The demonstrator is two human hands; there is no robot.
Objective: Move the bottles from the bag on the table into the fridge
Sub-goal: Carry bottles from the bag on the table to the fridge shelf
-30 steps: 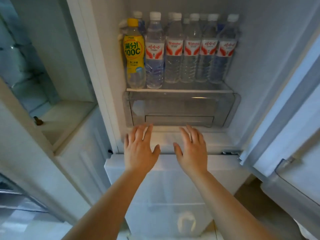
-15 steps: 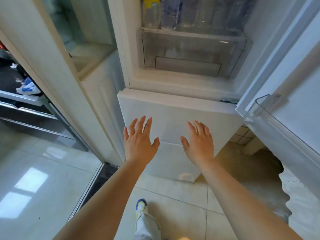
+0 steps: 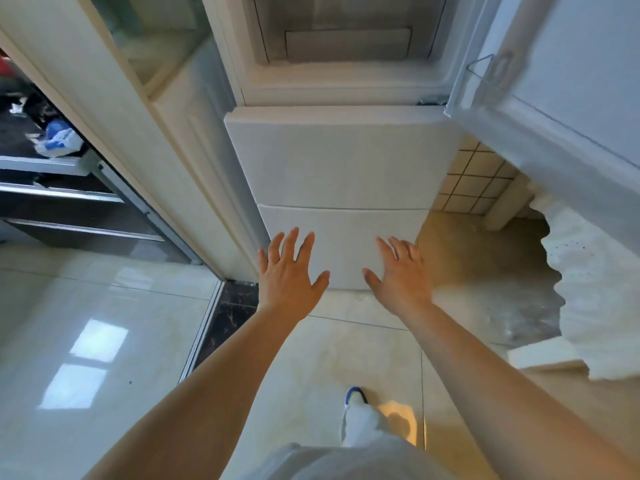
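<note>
My view has dropped: 1 second ago I was looking at the fridge shelf with its row of upright bottles, and now that shelf has slid out of sight above the frame, leaving only the clear drawer (image 3: 346,36) at the top edge. My left hand (image 3: 289,271) and right hand (image 3: 400,271) have come back from the fridge (image 3: 341,161) and hang in front of its lower white drawers, each grip spread, fingers straight, holding nothing. I take it that 1 load is shelved and I am turning back for more (the bag and worktop are not in view). The open door (image 3: 554,98) stands at my right. No bottle shows now, so I cannot tell which way any points or where its long axis lies.
</note>
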